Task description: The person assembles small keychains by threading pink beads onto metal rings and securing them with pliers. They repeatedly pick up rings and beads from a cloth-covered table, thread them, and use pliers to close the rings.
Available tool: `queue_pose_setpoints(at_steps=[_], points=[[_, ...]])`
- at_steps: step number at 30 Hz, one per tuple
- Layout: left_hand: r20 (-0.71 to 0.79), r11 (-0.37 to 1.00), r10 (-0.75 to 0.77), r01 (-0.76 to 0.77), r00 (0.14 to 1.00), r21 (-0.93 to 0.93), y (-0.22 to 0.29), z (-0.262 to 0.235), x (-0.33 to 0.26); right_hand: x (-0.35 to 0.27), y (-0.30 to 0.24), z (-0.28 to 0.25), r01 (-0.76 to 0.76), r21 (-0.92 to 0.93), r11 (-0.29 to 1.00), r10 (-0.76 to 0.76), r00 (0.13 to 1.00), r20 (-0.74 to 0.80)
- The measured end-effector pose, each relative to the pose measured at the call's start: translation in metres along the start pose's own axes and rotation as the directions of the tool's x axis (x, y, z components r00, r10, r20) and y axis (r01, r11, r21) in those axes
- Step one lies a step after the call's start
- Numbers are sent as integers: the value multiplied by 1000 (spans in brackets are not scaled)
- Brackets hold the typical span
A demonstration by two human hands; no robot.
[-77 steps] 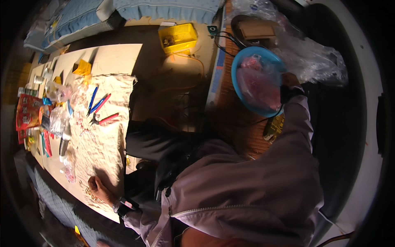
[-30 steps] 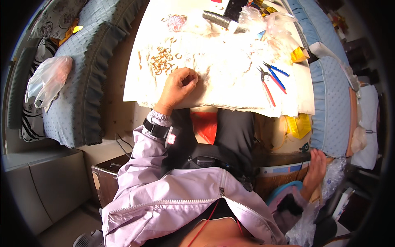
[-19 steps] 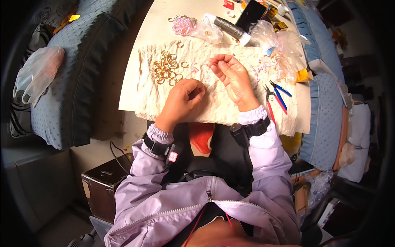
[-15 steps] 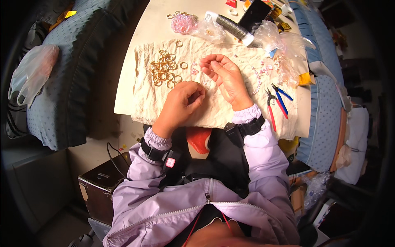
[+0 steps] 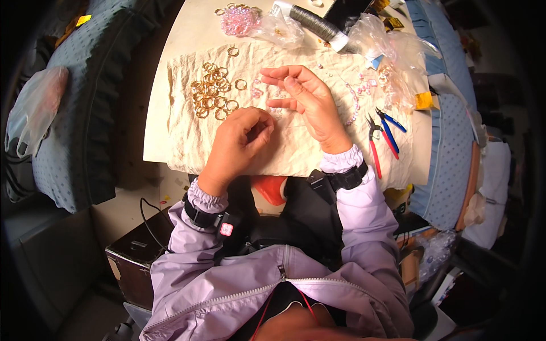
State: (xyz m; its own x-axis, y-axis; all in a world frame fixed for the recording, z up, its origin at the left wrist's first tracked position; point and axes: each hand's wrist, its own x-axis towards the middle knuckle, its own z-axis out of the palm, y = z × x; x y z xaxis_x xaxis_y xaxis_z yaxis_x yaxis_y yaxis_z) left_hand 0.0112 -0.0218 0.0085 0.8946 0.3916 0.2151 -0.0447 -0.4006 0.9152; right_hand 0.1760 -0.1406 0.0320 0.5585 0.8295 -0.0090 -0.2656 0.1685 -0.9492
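Gold rings (image 5: 213, 94) lay in a loose heap on the cream cloth (image 5: 187, 136), toward its far left corner, with a few strays nearer the table's far edge. The left hand (image 5: 239, 139) rested on the cloth just beside the heap, on its near right, with the fingers curled in tight toward the palm; whether they pinched a ring or bead could not be told. The right hand (image 5: 310, 102) hovered just past it, palm turned inward and fingers half spread, nothing visibly gripped. Small pink beads (image 5: 355, 96) were scattered over the cloth to the right of that hand. Red and blue pliers (image 5: 381, 133) lay at the cloth's right edge. A clear bag of pink beads (image 5: 236, 20) and a dark spool (image 5: 315, 23) sat at the table's far edge.

As a judgement, the likeliest slip was a small piece escaping the curled left fingers and rolling off the near edge into the lap, since the hands worked close to it. A sleeve (image 5: 341, 159) dragging over the cloth could also scatter beads.
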Motion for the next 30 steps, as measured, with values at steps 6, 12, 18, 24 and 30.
queue_pose_setpoints(at_steps=[6,12,18,24,30], points=[[-43,993,-116,114,992,-34,0,3,-3,-21,-5,-1,137,-246,959,-151,988,-36],[-107,987,-100,85,989,-139,-5,12,6,-44,-2,3,427,-808,405,-480,852,210],[-32,928,-191,170,981,-331,0,12,10,-45,0,-9,392,-784,482,-438,882,172],[-163,998,-60,54,985,-36,8,17,5,-46,5,-17,196,-851,487,-368,930,4],[72,860,239,-245,968,448,13,7,-5,-47,3,-23,186,-818,544,-296,955,20]])
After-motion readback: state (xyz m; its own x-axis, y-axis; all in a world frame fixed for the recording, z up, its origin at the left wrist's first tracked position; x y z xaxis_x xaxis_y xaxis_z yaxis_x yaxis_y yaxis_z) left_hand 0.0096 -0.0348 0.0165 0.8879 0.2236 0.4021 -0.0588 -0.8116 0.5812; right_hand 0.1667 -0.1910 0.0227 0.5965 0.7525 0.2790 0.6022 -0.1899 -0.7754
